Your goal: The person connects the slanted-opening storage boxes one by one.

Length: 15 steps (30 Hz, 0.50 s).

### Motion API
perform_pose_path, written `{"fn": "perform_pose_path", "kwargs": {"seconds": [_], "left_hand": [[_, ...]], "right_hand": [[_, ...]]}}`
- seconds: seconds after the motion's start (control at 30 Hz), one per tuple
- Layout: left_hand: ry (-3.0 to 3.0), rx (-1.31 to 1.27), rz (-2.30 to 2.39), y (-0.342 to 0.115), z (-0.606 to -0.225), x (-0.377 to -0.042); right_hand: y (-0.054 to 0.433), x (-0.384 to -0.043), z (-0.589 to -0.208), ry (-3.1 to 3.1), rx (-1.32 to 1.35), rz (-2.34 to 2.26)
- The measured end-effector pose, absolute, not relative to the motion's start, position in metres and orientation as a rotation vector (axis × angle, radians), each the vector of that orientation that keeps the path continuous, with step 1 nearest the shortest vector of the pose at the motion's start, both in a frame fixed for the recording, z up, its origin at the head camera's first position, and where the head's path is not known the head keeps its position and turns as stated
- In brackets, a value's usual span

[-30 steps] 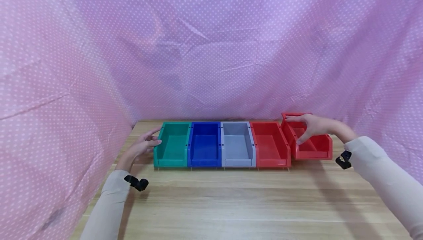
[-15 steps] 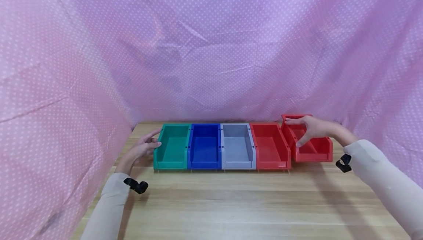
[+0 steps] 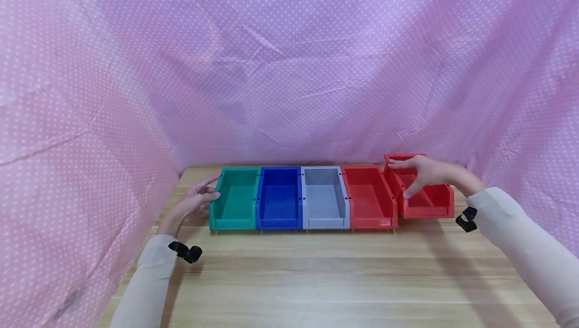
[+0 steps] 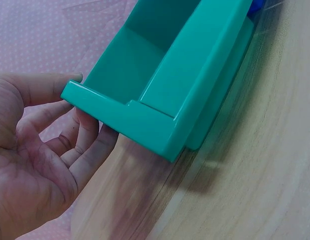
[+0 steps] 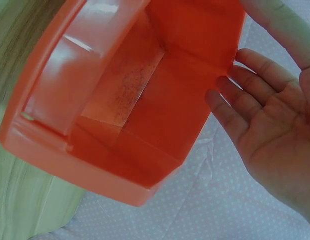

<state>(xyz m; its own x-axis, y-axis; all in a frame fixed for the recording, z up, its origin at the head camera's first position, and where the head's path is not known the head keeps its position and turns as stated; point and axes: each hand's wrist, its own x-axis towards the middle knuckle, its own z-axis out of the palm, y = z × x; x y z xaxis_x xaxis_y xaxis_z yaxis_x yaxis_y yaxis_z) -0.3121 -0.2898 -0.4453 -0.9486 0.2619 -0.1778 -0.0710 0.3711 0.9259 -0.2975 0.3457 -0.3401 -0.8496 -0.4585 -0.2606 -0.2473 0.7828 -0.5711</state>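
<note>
In the head view my left hand [image 3: 187, 203] is at the left side of the green bin [image 3: 232, 224], first in a row of open-front plastic bins. The left wrist view shows the thumb on the green bin's rim [image 4: 127, 120], the fingers bent below with some tips hidden behind it. On the right, my right hand [image 3: 431, 173] reaches over a second red bin [image 3: 428, 212], which stands higher in view than the row. Its thumb and fingers are spread. In the right wrist view nearly straight fingers [image 5: 250, 85] have their tips at this red bin's edge [image 5: 79, 172].
Between them in the row are a blue bin [image 3: 279, 223], a grey bin [image 3: 325, 223] and a red bin [image 3: 373, 223], all side by side. They stand at the back of a wooden table [image 3: 289, 278]. Pink-purple dotted cloth [image 3: 289, 67] surrounds the table.
Both hands and all the bins keep their places relative to one another. The whole head view has only shifted slightly.
</note>
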Motion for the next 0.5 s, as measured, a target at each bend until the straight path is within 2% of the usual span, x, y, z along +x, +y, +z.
{"fn": "perform_pose_path", "kwargs": {"seconds": [0.5], "left_hand": [[2.354,0.156,1.582,-0.2883,-0.4447,-0.3127]], "right_hand": [[0.3461,-0.2992,-0.3432,2.579,-0.520,-0.747]]}}
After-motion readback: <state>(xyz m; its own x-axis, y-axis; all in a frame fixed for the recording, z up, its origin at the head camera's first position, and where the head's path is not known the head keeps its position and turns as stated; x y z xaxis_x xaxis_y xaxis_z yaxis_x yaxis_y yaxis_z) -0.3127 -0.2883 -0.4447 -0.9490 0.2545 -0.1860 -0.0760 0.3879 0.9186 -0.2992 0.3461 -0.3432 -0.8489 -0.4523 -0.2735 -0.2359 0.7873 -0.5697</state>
